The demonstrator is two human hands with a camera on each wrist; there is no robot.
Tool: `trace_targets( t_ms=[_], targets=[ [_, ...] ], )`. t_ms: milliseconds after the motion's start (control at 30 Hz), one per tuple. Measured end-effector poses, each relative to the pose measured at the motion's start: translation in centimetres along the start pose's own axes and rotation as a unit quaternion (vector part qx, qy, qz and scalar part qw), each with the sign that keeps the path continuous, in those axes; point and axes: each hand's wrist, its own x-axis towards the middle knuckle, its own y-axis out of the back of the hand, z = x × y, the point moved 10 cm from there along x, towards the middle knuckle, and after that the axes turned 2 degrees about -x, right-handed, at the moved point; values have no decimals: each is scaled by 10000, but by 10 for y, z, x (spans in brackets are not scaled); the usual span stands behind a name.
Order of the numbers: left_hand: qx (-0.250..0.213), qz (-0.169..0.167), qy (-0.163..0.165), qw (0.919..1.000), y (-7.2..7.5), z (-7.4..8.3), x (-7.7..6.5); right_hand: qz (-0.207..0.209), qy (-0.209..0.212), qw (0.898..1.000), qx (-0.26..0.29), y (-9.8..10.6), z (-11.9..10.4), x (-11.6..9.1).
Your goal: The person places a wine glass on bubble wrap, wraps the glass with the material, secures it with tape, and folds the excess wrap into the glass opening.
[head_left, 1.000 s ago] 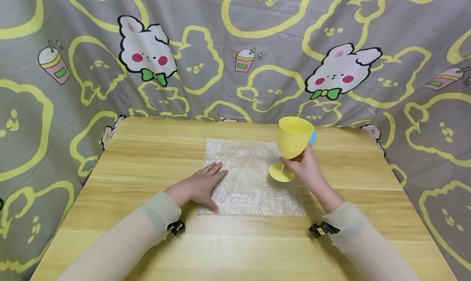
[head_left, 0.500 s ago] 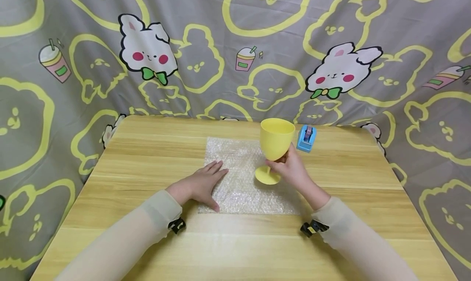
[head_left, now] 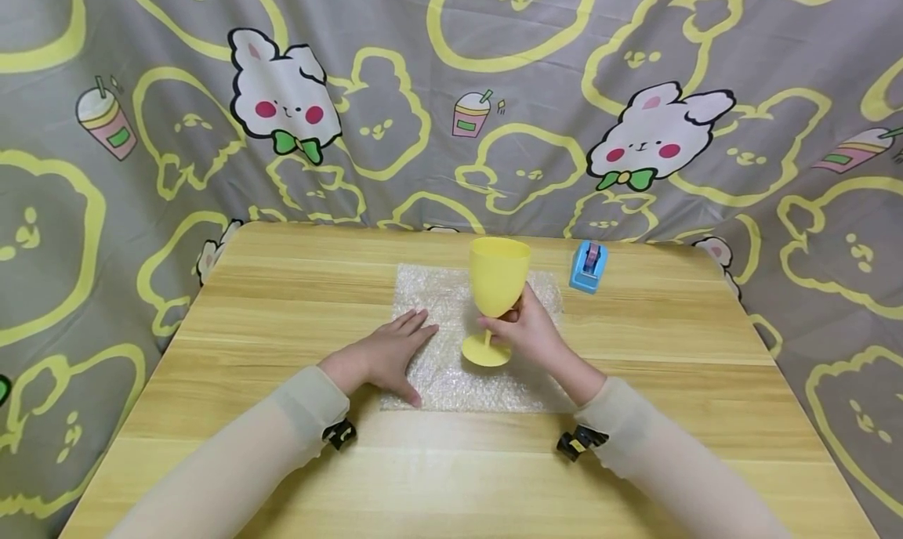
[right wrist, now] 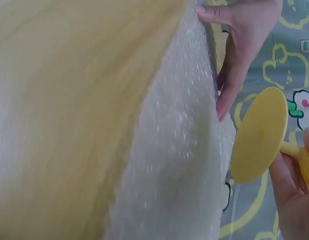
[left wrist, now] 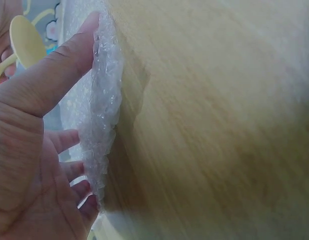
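Left hand point(head_left: 384, 357): palm down, fingers extended, thumb spread wide.
Right hand point(head_left: 527, 331): raised, thumb and fingers curled in a grip.
Left forearm point(head_left: 236, 453), right forearm point(head_left: 680, 453): both sleeved, angled inward.

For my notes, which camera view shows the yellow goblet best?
The head view: the yellow goblet appears from rim to base. The left wrist view shows its base and some stem; the right wrist view shows some bowl too.

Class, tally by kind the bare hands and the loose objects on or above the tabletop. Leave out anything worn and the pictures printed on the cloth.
Left hand and right hand: 2
Yellow goblet: 1
Bubble wrap sheet: 1
Blue tape dispenser: 1
Total: 5
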Motion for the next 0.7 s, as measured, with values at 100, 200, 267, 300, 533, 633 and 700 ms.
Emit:
trace_targets(
  t_ms=[100, 200, 267, 300, 533, 633, 700],
  targets=[
    [3, 23, 12, 10000, 1, 1, 0, -41, -51, 10000, 36, -7, 2, 1],
    [15, 41, 21, 10000, 2, 1, 0, -58, -133, 9999, 77, -13, 4, 2],
    [10, 51, 7, 10000, 2, 2, 0, -47, -210, 9997, 117, -17, 5, 3],
    [6, 61, -6, 10000, 3, 3, 0, -46, -248, 9996, 151, -20, 4, 3],
    [84, 3, 44, 10000, 1, 1, 0, -150, -477, 9976, 483, -37, 6, 6],
    [111, 8, 27, 9999, 0, 0, 0, -215, -543, 9964, 620, -45, 7, 7],
    [116, 19, 14, 9999, 0, 0, -1, -246, -586, 9957, 674, -50, 9, 7]
  ],
)
